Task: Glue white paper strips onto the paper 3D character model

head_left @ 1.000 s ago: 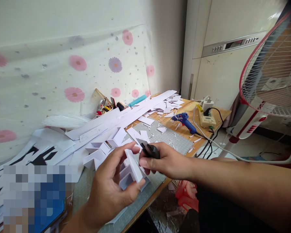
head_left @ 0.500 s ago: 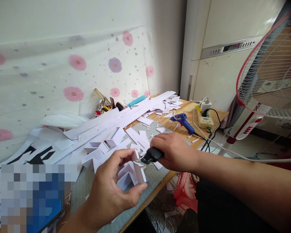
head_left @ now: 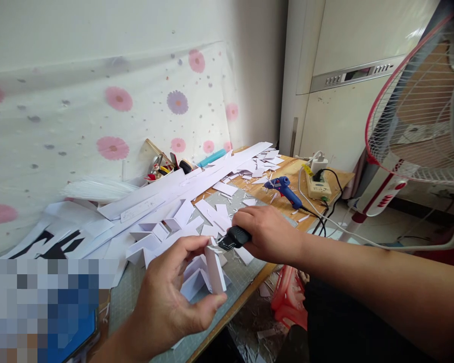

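My left hand [head_left: 176,297] pinches a small white foam-board piece [head_left: 215,267] upright between the thumb below and the fingers above. In my right hand [head_left: 265,233] is a black utility knife [head_left: 235,238], its tip at the upper end of the piece. A thin sliver curls at that end; the exact contact of the blade is hard to make out. Behind the held piece, a folded white board shape [head_left: 196,279] rests on the grey cutting mat [head_left: 132,297].
White strips [head_left: 196,184] and offcuts litter the wooden table [head_left: 298,174]. A blue glue gun [head_left: 283,190] lies near a power strip [head_left: 318,186] with cables. At the right stands a fan [head_left: 412,116]. A red plastic stool [head_left: 289,295] is below the table edge.
The held piece has turned a little, showing more of its broad face. The knife tip has shifted slightly toward the piece's upper end. The view has moved slightly.
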A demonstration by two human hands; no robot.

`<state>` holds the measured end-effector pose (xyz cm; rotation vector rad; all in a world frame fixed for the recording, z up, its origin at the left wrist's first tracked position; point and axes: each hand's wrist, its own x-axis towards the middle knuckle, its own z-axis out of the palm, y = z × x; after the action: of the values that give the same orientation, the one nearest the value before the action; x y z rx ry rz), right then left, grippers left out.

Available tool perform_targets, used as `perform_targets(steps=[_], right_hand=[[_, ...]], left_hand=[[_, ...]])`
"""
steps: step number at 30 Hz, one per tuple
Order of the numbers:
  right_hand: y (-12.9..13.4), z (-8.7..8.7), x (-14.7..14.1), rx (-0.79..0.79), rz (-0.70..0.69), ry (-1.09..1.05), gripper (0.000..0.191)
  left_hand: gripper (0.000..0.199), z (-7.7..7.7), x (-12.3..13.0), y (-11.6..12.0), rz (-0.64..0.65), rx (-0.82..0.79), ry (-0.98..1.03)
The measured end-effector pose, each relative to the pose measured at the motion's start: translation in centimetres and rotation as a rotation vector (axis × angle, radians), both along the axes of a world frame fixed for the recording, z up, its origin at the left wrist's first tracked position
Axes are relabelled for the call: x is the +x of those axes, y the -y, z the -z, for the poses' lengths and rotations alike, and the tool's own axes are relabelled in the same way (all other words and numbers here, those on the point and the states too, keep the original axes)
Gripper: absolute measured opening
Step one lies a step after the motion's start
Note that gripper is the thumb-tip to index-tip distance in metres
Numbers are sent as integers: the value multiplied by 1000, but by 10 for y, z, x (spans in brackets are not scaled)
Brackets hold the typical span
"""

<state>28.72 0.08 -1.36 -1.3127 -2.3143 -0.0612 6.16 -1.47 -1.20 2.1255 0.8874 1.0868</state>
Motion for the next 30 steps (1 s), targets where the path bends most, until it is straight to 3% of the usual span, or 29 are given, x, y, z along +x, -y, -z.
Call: perform_targets(steps=[4, 7, 10, 14, 17, 20, 25, 27, 30], right_hand=[[-11, 0, 4, -143, 157, -51, 6], [-19, 4, 7, -252, 237, -176, 16], [-21, 8, 4, -337, 198, -337, 22], [-18, 10, -1, -460, 96, -506, 24], [-15, 9, -2, -552, 23, -628, 23], [-13, 8, -3, -628, -61, -706, 21], [-9, 10, -2, -519, -123, -644, 24], [-8, 10, 0, -484, -188, -684, 31], [-3, 7, 7, -633, -405, -829, 52]], left_hand=[[57, 0, -1, 4, 55, 70, -114], [54, -2, 0, 4, -19, 158, -201], [47, -5, 4, 0, -139, 265, -267], [47, -7, 4, -4, -207, 326, -311], [48, -3, 1, -6, -216, 220, -268], [52, 2, -3, -7, -126, 11, -160], [57, 1, 0, -5, 46, -272, 96], [56, -2, 3, -3, 30, -349, 158], [56, -6, 6, 0, -22, -398, 193]])
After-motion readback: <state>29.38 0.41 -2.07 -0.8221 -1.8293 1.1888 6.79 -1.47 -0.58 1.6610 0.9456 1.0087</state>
